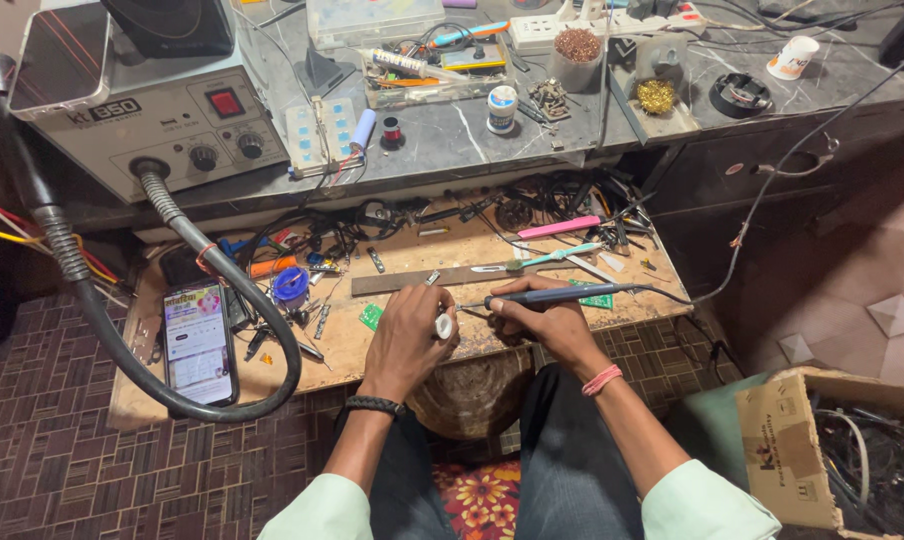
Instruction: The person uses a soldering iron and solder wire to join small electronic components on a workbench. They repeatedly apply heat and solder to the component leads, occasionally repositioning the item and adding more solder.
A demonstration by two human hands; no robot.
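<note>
My left hand (408, 335) rests on the low wooden board (372, 345) and pinches a small white round part (443, 325) between thumb and fingers. My right hand (544, 322) grips a dark blue soldering iron (552, 295) like a pen, its thin tip pointing left and ending just above the white part. The iron's cord runs off to the right and up to the grey counter. A small green circuit board (371, 316) lies just left of my left hand, another green board (599, 298) lies under the iron's handle.
A phone (198, 342) with a lit screen lies at the board's left, ringed by a thick black hose (222, 290) from a grey rework station (162, 110). Tools, tweezers, a toothbrush and wires clutter the board's back. A cardboard box (792, 450) of cables stands at right.
</note>
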